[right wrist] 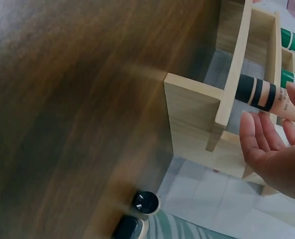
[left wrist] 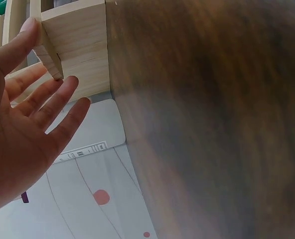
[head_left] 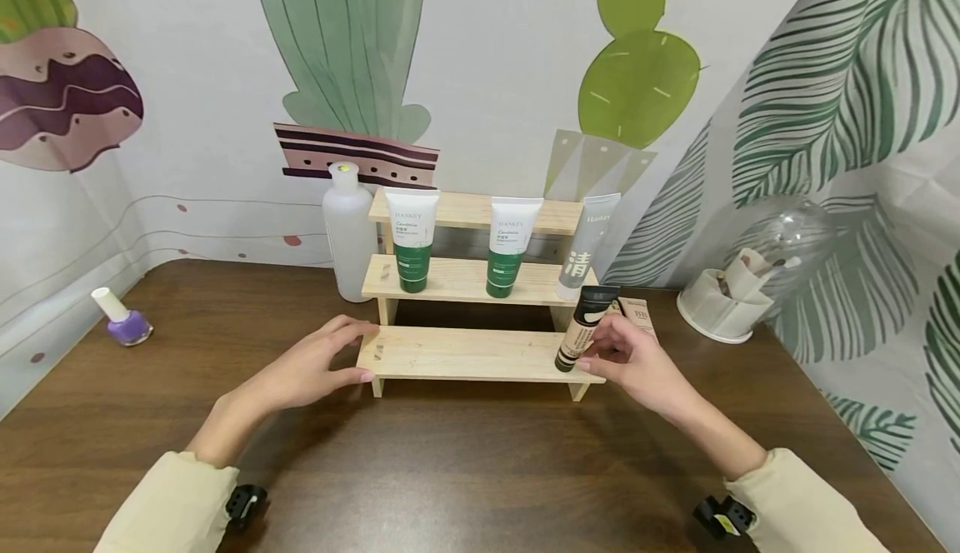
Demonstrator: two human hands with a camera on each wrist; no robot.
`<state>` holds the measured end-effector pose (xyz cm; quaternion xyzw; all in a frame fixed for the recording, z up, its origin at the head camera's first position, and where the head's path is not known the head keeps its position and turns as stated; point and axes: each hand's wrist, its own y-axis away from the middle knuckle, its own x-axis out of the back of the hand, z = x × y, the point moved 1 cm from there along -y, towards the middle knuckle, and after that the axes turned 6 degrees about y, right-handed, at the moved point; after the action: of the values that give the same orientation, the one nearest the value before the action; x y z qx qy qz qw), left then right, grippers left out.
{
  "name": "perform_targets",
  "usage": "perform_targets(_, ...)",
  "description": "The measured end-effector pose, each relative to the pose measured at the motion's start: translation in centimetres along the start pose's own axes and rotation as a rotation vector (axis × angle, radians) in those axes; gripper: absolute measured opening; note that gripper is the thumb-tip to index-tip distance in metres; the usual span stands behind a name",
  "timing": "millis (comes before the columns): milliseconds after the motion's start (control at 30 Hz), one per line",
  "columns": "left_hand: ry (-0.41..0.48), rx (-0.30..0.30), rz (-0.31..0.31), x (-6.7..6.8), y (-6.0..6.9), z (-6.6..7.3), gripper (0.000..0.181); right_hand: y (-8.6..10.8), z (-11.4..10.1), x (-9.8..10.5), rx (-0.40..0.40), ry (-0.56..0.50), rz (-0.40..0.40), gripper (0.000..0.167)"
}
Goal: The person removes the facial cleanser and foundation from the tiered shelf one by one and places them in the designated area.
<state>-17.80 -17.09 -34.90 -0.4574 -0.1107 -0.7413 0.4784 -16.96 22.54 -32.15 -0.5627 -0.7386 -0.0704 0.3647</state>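
Observation:
A beige squeeze tube with black ends (head_left: pixel 579 332) stands on the right end of the lowest step of a pale wooden tiered rack (head_left: pixel 465 355). Close beside the tube is my right hand (head_left: pixel 633 367), its fingers loosely bent; the right wrist view shows the thumb overlapping the tube and the fingertips (right wrist: pixel 261 130) near its side, though contact is unclear. At the rack's left end, my left hand (head_left: pixel 309 367) has thumb and fingers spread around the lowest board's edge. On the middle step stand two white-and-green tubes, one left (head_left: pixel 413 241), one central (head_left: pixel 514 246), and a grey tube (head_left: pixel 588 245).
Behind the rack's left side stands a translucent white bottle (head_left: pixel 348 232). A purple nail polish bottle (head_left: pixel 123 320) is at far left. Small boxes (head_left: pixel 639 316) sit behind my right hand, and a white holder with a clear dome (head_left: pixel 723 307) stands farther right. Patterned cloth (head_left: pixel 495 62) backs the table.

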Motion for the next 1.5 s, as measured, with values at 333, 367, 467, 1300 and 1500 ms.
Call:
perform_targets(333,0.004,0.045,-0.027,0.0,-0.1,-0.1,0.054,-0.3,0.5,-1.0,-0.029,-0.004,0.047,0.027)
perform_targets(367,0.002,0.05,-0.03,0.0,-0.1,-0.1,0.054,-0.3,0.5,-1.1,-0.032,-0.005,0.051,0.028)
perform_targets(467,0.002,0.056,-0.036,0.0,-0.1,-0.1,0.054,-0.3,0.7,-1.2,-0.035,-0.006,0.06,0.029)
perform_targets(1300,0.008,0.053,-0.037,-0.1,-0.2,-0.2,0.054,0.3,0.4,-0.2,0.013,-0.044,0.094,0.029)
perform_targets(1500,0.008,0.052,-0.037,0.0,-0.1,-0.1,0.054,0.9,0.8,0.9,0.024,-0.067,0.109,0.032)
